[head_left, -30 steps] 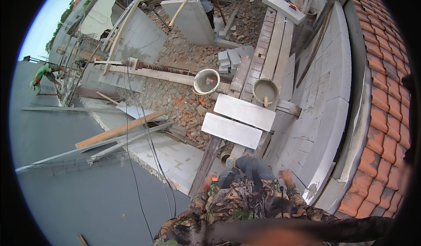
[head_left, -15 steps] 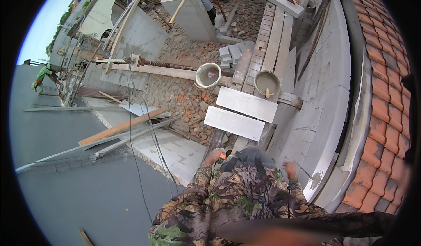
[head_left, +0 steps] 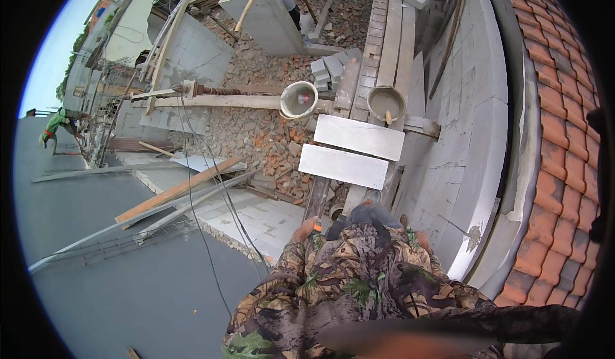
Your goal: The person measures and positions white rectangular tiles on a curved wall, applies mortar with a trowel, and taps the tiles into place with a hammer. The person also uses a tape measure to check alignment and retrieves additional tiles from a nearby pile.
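Observation:
My left hand (head_left: 305, 229) hangs low beside my camouflage-clad body, closed around what looks like a small orange tape measure (head_left: 317, 226). On the other side my right hand (head_left: 423, 239) hangs by my hip near the pale block wall, small and partly hidden, with its fingers seeming loosely apart and nothing seen in it. In front of my legs, two long white blocks lie side by side across the planks: a farther block (head_left: 360, 137) and a nearer block (head_left: 343, 166), with a narrow gap between them. Neither hand touches them.
Beyond the blocks stand a whitish bucket (head_left: 284, 106) and a grey mortar bucket (head_left: 403, 106) with a handle sticking out. Brick rubble (head_left: 256, 147) lies below at left, beside loose boards (head_left: 179, 189) and hanging cables (head_left: 221, 186). A pale wall (head_left: 471, 122) and roof tiles (head_left: 551, 167) flank the right. A person in green (head_left: 59, 125) bends at far left.
The view has shifted slightly, so the blocks and buckets sit higher in the picture. Both hands remain low at my sides; the orange tape measure is still in my left hand.

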`<state>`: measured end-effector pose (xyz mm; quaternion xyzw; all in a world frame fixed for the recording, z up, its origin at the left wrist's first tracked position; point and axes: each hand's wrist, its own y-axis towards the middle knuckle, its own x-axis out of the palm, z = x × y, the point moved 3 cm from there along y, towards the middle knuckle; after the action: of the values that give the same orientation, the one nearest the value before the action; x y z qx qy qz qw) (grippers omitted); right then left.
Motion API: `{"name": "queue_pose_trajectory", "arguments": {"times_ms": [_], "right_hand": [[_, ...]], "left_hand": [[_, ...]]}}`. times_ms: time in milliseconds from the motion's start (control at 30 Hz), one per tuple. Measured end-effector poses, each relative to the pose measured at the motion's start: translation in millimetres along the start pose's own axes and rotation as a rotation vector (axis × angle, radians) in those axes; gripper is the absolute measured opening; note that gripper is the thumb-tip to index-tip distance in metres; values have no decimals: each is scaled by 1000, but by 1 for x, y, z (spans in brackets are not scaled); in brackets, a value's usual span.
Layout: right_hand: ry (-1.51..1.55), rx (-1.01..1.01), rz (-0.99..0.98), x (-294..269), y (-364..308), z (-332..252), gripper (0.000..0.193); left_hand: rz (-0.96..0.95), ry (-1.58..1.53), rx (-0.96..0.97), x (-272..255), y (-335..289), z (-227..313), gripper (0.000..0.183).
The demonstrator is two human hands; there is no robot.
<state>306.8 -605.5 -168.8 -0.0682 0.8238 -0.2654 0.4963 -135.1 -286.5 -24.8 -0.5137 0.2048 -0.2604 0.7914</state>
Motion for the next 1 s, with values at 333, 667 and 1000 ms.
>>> {"name": "queue_pose_trajectory", "arguments": {"times_ms": [333, 667, 1000], "right_hand": [[926, 420, 175, -73, 55, 16, 15], [1146, 583, 167, -125, 51, -3, 23], [1227, 597, 187, -114, 40, -3, 20]], "left_hand": [[95, -182, -159, 5, -37, -40, 63], [-71, 153, 517, -7, 53, -88, 36], [-129, 29, 79, -16, 81, -92, 77]]}}
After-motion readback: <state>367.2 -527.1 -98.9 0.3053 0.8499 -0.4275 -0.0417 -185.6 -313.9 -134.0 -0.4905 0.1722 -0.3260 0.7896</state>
